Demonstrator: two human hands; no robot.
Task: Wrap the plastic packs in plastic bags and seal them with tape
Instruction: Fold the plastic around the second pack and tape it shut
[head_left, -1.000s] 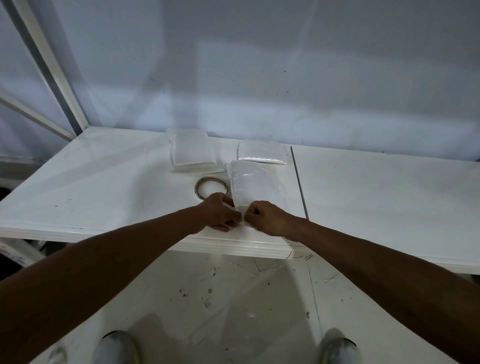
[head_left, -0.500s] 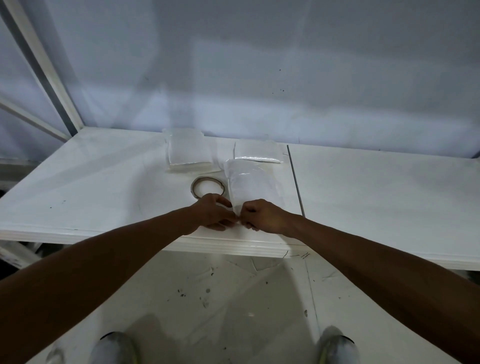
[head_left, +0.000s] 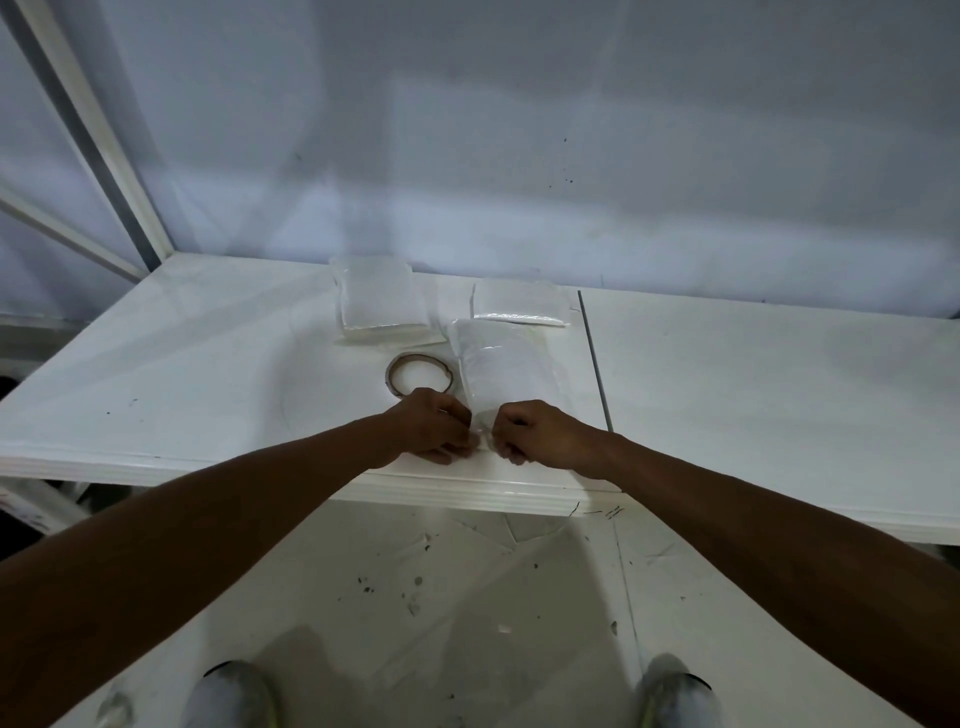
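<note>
A white plastic pack inside a clear plastic bag lies on the white table, lengthwise away from me. My left hand and my right hand both pinch the bag's near open end, fingers curled, with a thin clear strip between them. A roll of clear tape lies flat just left of the bag, behind my left hand. What the fingertips hold is hard to make out.
Two more white packs lie at the back: a stack to the left and a single pack to the right. A dark seam splits the table from a second tabletop. My shoes stand on the stained floor.
Both hands stay at the bag's near end and have drawn slightly apart, leaving a small gap with clear film between them. The bagged pack and tape roll have not moved.
</note>
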